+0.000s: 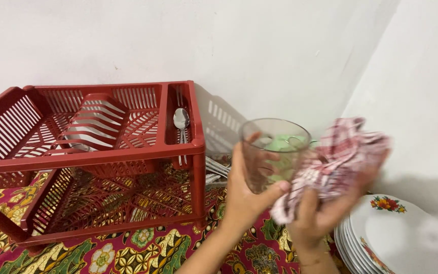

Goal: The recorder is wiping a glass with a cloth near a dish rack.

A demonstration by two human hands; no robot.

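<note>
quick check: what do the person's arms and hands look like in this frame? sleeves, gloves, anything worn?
Both are bare. The left hand and right hand have no gloves, and no rings or wristbands show, though the right hand is motion-blurred. The forearms entering from the bottom edge are bare too: no sleeves, watch or bracelet on the visible part. Nails look short and unpainted as far as can be told.

Corner setting, as I see it from the head view: two plain white walls (280,45) meeting at a corner on the right, lit softly and evenly, with faint shadows cast behind the items. Surface (143,253) covered in a batik cloth, deep red with green, yellow and white floral pattern. On it I note one red plastic two-tier dish rack (92,157), left, and one stack of white floral-rimmed plates (396,238), lower right.
</note>
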